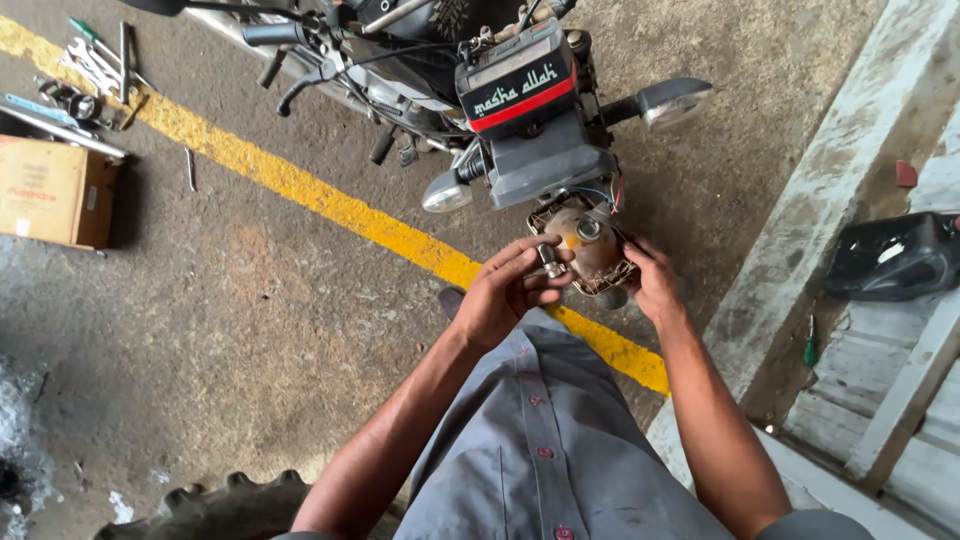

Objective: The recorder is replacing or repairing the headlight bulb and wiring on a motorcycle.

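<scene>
While my left hand (505, 290) is pinching a small bulb (551, 261) and my right hand (652, 280) is gripping the headlamp shell (585, 245), I am risking dropping the bulb onto the concrete floor (250, 300).

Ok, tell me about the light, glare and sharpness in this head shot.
Head view: soft, even daylight with faint shadows; a bright glare spot on the round chrome turn-signal lamp; sharp at the left hand, holding a small metal bulb, and the right hand on the rusty headlight reflector; wide-angle bending toward the edges.
</scene>
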